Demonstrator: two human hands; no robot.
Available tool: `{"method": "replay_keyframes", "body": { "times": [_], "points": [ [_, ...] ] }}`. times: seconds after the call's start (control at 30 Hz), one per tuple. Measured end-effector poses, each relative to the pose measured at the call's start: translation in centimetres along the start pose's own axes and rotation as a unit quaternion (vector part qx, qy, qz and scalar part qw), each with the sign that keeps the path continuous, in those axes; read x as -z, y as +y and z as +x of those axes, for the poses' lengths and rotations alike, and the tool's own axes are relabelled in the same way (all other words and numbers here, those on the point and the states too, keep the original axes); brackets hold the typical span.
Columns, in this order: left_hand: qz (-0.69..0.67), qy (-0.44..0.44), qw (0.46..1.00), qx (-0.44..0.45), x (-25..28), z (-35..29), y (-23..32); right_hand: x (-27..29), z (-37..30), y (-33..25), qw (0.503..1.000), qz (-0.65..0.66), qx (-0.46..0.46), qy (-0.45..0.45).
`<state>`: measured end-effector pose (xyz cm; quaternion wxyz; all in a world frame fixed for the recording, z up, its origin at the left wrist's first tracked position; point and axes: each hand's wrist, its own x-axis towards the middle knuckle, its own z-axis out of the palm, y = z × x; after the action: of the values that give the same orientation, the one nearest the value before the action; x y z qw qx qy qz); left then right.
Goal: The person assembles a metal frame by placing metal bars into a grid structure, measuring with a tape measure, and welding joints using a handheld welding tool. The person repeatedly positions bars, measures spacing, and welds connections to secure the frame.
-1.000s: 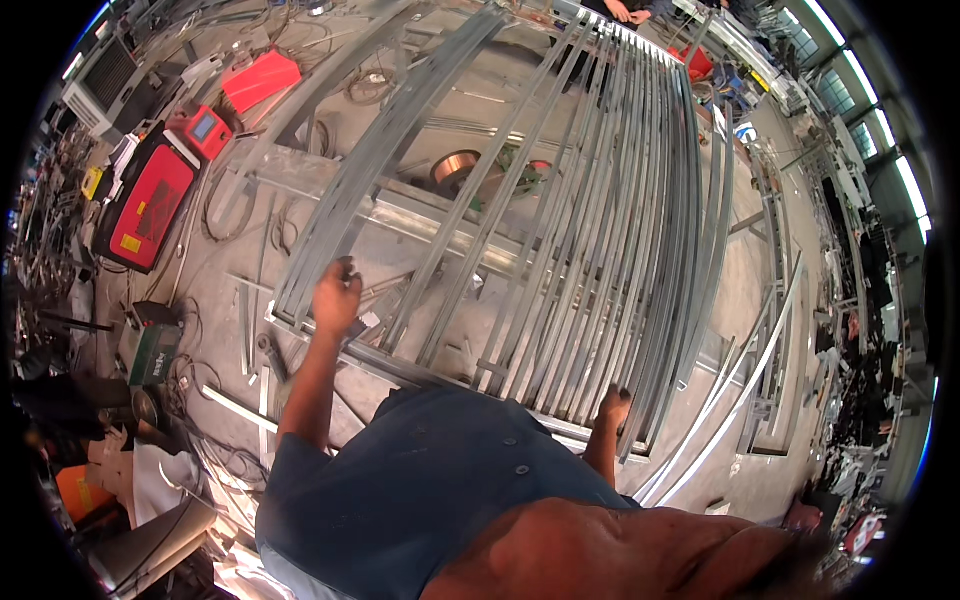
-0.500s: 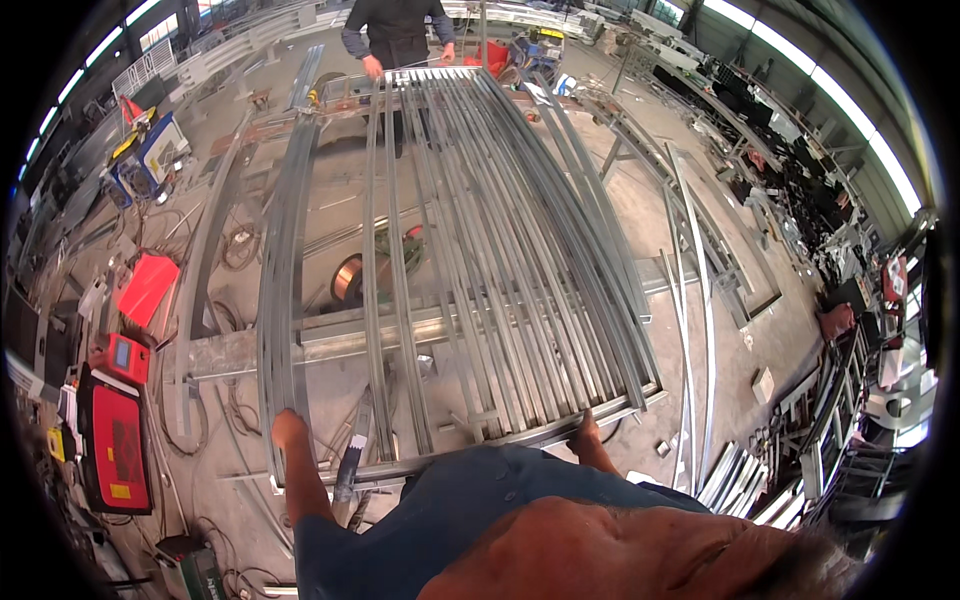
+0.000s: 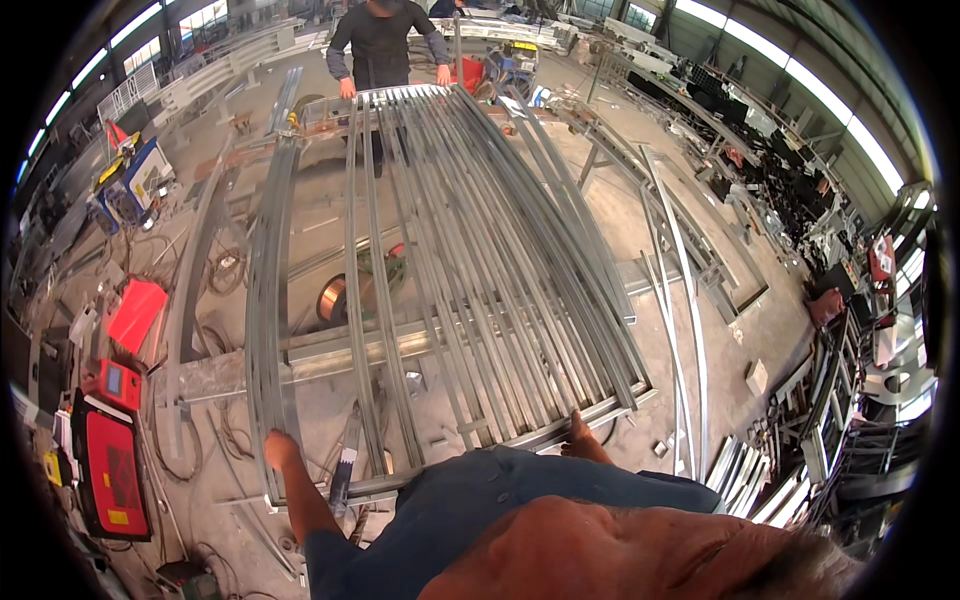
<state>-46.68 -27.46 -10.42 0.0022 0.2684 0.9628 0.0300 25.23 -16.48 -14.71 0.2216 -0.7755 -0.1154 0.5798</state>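
Note:
My left hand (image 3: 282,450) is closed at the near end of a bundle of long grey steel tubes (image 3: 268,290) on the left; its fingertips are partly hidden. My right hand (image 3: 584,442) grips the near rail (image 3: 545,432) of a metal frame, thumb on top and the other fingers mostly out of sight. Many parallel steel bars (image 3: 500,290) run lengthwise between my hands, packed closely on the right and spaced wider on the left. At the far end a co-worker (image 3: 380,45) stands with both hands on the far rail (image 3: 405,92).
A steel support beam (image 3: 215,375) crosses beneath the bars, with a copper wire spool (image 3: 332,298) behind it. Red-fronted equipment (image 3: 112,465) and cables lie left. Loose metal strips (image 3: 678,300) lean at right, near a pile of offcuts (image 3: 745,475).
The co-worker's hands have come down onto the far rail; one was raised before. The whole view has shifted slightly, moving the scene left. My hands stay at the frame's near end.

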Motion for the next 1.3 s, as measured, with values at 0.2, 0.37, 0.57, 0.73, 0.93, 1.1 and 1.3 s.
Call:
{"method": "replay_keyframes", "body": {
  "times": [0.2, 0.37, 0.57, 0.73, 0.93, 1.1, 1.3],
  "points": [
    [0.006, -0.041, 0.999, 0.019, 1.5, -0.6, 0.7, -0.3, -1.2, 0.2, 1.0, 0.001, 0.014, 0.008],
    [0.031, -0.035, 0.999, 0.011, 0.2, 0.9, 0.9, -0.5, -1.1, 0.3, 0.999, 0.037, 0.015, 0.028],
    [0.005, -0.057, 0.998, 0.037, 0.5, 0.6, 1.1, -0.2, -2.5, 0.2, 0.998, 0.042, 0.041, 0.011],
    [-0.007, -0.038, 0.999, 0.018, 0.0, 0.7, 0.2, -0.1, -2.3, 1.0, 0.986, -0.031, 0.164, -0.007],
    [-0.032, -0.028, 0.999, 0.02, 0.2, 0.5, -0.1, -0.3, -1.2, 0.1, 0.999, 0.036, 0.03, 0.002],
    [-0.043, -0.035, 0.998, 0.029, 0.3, 0.1, 0.5, -0.7, -3.0, -0.2, 0.996, -0.011, 0.084, 0.04],
    [-0.033, -0.055, 0.997, 0.046, 0.5, 0.4, 0.8, -0.4, -4.4, -1.0, 0.998, 0.031, 0.047, 0.003]
  ]
}}
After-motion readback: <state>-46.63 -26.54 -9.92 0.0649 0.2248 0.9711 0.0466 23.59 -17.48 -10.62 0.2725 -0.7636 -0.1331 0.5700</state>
